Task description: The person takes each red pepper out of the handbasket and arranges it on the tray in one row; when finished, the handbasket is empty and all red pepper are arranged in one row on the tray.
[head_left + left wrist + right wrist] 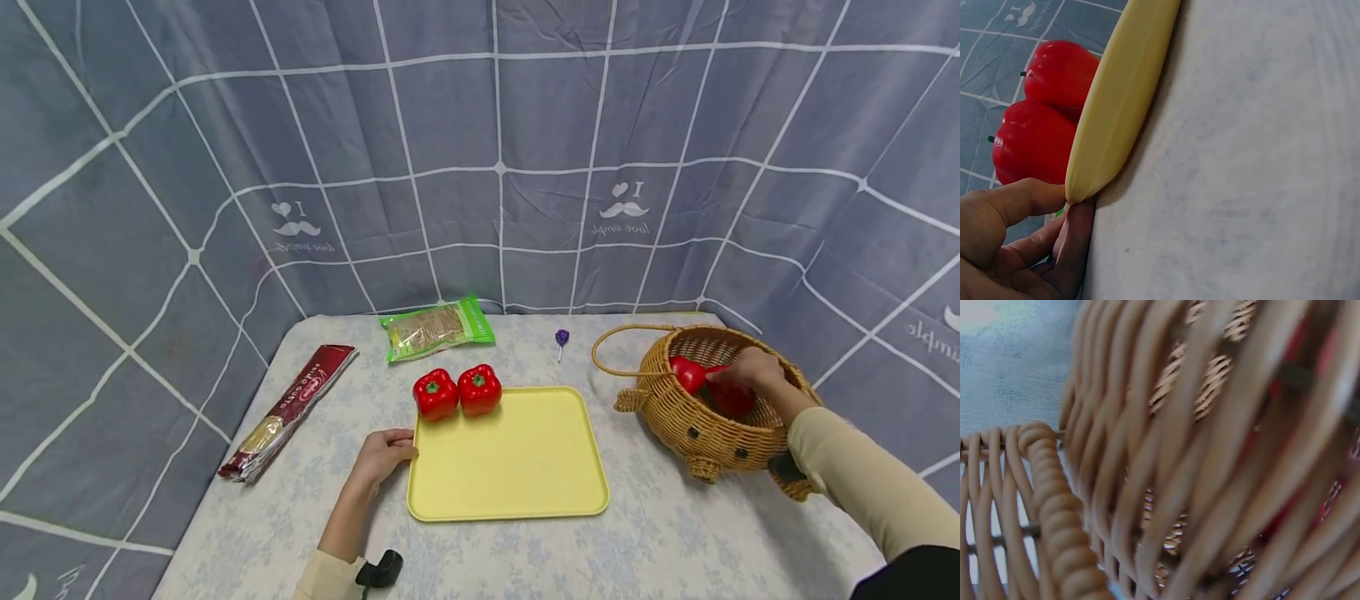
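Note:
My left hand pinches the left edge of a yellow tray between thumb and fingers; the left wrist view shows this tray edge-on. Two red bell peppers sit side by side at the tray's far left corner. Reaching down into a wicker basket, my right hand lies against a red object. Another glossy red object is just left of it. Most of the right fingers are hidden. Only the woven basket wall and hints of red behind it fill the right wrist view.
A dark red long packet lies at the left of the table. Behind the tray are a green-edged clear packet and a small purple-topped lollipop. The basket's looped handle extends leftward. A grey curtain surrounds the table.

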The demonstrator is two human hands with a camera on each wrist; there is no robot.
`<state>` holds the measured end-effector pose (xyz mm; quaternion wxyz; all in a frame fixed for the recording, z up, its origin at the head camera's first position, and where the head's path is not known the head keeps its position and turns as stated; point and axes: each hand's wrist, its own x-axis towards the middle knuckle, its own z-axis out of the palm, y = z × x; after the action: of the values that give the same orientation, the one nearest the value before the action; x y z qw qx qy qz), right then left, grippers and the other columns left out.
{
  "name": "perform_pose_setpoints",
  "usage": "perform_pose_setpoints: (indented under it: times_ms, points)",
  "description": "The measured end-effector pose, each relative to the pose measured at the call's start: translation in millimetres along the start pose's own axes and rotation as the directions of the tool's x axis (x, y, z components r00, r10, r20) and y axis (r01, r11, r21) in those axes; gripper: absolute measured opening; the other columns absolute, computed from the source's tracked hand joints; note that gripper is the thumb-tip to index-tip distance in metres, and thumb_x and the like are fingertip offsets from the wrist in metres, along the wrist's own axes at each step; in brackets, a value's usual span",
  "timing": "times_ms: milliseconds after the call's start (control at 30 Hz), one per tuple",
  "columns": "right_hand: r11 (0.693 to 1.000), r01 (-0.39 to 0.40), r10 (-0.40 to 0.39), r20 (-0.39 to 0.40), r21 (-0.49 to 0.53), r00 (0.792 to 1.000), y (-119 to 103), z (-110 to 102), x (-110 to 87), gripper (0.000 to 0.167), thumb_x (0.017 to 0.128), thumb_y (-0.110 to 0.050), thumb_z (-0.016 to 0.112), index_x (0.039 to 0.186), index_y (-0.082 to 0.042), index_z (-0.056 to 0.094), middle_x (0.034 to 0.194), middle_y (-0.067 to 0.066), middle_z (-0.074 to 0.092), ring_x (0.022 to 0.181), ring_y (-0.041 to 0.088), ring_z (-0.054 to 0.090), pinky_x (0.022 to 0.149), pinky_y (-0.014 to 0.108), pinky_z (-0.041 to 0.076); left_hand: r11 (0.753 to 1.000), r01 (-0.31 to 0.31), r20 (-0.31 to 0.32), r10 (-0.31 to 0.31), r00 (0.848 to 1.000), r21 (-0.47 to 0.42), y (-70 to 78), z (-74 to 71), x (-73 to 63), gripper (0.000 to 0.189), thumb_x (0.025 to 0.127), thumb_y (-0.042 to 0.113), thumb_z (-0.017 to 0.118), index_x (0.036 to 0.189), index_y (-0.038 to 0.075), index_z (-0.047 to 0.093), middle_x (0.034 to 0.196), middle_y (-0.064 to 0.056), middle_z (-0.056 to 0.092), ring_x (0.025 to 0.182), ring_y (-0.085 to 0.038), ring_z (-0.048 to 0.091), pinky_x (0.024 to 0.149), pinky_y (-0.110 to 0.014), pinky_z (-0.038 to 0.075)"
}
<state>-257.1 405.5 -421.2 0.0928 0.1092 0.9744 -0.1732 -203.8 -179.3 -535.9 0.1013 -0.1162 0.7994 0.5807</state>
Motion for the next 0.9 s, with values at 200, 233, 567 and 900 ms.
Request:
perform_pose_setpoints:
  times_ms: [200, 233, 567, 900]
  points:
    - [0.999, -0.033, 0.033, -0.03, 0.002, 0.999, -1.4, 6.6, -2.1, 0.041, 0.08, -0.034, 0.073, 0.077, 0.006, 0.062, 0.069, 0.012, 0.059, 0.07, 0.028, 0.051, 0.058, 0.031, 0.043, 1.0, 0.003, -0.006, -0.003, 1.0, 0.0, -1.0, 0.7, 0.4, 0.036, 0.081, 0.0, 0.068, 0.116, -0.008, 0.065, 0.095, -0.013, 0.067, 0.079, -0.013, 0.061, 0.068, -0.025, 0.053]
    - [0.999, -0.043, 0.043, -0.035, 0.001, 0.998, -1.6, 7.1, -2.2, 0.041, 0.08, -0.034, 0.073, 0.076, 0.005, 0.062, 0.07, 0.012, 0.059, 0.071, 0.029, 0.051, 0.058, 0.031, 0.043, 1.0, 0.004, -0.007, -0.004, 1.0, -0.001, -1.3, 0.8, 0.5, 0.036, 0.081, 0.0, 0.068, 0.116, -0.008, 0.065, 0.095, -0.012, 0.067, 0.079, -0.013, 0.061, 0.068, -0.025, 0.053]
    - [0.999, -0.051, 0.051, -0.1, -0.004, 0.994, -3.5, 4.1, -3.4, 0.04, 0.075, -0.034, 0.077, 0.068, 0.0, 0.057, 0.069, 0.014, 0.057, 0.074, 0.034, 0.053, 0.061, 0.038, 0.045, 1.0, -0.012, -0.002, 0.012, 1.0, -0.006, 2.9, -2.2, 2.1, 0.036, 0.083, 0.001, 0.067, 0.117, -0.008, 0.064, 0.096, -0.014, 0.067, 0.08, -0.013, 0.062, 0.069, -0.025, 0.053]
    - [0.998, -0.055, 0.059, -0.11, 0.036, 0.992, 3.6, 4.1, -7.3, 0.042, 0.072, -0.037, 0.08, 0.056, -0.007, 0.055, 0.063, 0.01, 0.055, 0.072, 0.032, 0.051, 0.057, 0.032, 0.04, 1.0, -0.006, 0.009, 0.007, 1.0, -0.019, -1.2, -1.7, 1.1, 0.036, 0.082, 0.0, 0.067, 0.117, -0.008, 0.064, 0.095, -0.012, 0.066, 0.08, -0.013, 0.061, 0.068, -0.024, 0.053]
